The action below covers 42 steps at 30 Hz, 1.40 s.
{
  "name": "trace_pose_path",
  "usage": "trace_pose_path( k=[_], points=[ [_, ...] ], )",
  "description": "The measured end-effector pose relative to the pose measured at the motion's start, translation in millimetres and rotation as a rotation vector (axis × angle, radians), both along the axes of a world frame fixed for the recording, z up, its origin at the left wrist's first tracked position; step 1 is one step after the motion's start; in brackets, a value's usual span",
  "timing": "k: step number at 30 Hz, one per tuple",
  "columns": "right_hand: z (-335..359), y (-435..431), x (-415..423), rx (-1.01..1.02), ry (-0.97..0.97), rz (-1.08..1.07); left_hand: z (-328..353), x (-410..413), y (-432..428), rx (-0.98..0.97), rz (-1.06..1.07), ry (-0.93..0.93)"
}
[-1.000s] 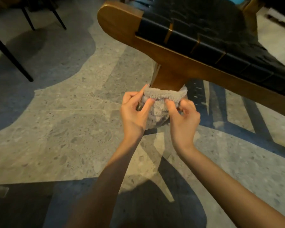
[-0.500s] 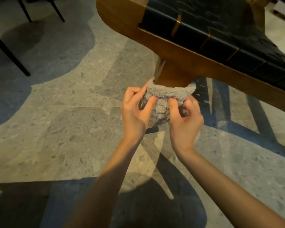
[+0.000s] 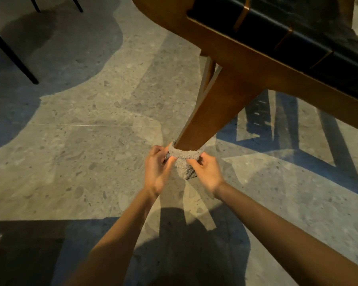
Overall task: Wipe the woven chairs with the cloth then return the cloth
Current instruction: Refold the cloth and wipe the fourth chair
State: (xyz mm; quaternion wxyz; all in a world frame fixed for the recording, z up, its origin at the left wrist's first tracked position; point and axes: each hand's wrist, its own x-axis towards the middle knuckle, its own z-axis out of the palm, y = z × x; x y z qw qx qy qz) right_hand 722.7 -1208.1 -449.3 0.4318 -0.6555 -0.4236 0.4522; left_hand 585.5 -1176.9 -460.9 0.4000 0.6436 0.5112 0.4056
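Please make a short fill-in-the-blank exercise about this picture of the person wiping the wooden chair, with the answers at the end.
1. The grey cloth is wrapped around the chair's wooden ____.
2. The cloth is held by ____ hands, the left hand and the right hand.
3. The woven seat of the chair is ____ in colour.
4. The chair stands on a speckled stone ____.

Answers: leg; both; black; floor

The floor (image 3: 91,153) left of the wooden chair leg (image 3: 213,112) lies open; the seat frame (image 3: 246,52) blocks above, and thin black legs (image 3: 12,52) stand far left.
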Motion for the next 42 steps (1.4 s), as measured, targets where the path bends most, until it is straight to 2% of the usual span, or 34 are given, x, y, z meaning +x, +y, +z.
trace_pose_path(
  k=[3,6,9,11,16,19,23,28,31,35,39,42],
  points=[
    [2,0,0,-0.041,-0.014,-0.015,2,-1,0,-0.023,0.012,0.069],
    [18,-9,0,0.041,-0.072,-0.104,13,5,-4,-0.005,0.080,0.096],
    [40,-19,3,0.226,-0.184,-0.203,34,19,-10,-0.015,0.163,-0.092],
    [58,-22,5,0.294,-0.232,-0.270,51,28,-13,0.077,0.182,-0.102],
    [114,-31,10,0.440,-0.177,-0.440,107,49,-14,0.274,0.206,-0.157],
    [140,-33,15,0.555,-0.101,-0.499,143,60,-12,0.331,0.157,-0.252],
    [146,-32,16,0.579,-0.103,-0.557,164,66,-12,0.343,0.110,-0.312],
    [145,-39,28,0.556,-0.200,-0.501,159,55,-18,0.346,0.068,-0.312],
    [137,-46,34,0.489,-0.259,-0.434,150,45,-24,0.266,0.026,-0.276],
    [121,-54,46,0.356,-0.366,-0.265,128,29,-34,0.158,-0.055,-0.180],
    [126,-65,69,0.368,-0.473,-0.015,117,14,-34,-0.018,-0.236,-0.104],
    [138,-68,86,0.306,-0.482,0.197,118,16,-35,0.041,-0.281,-0.027]
  ],
)
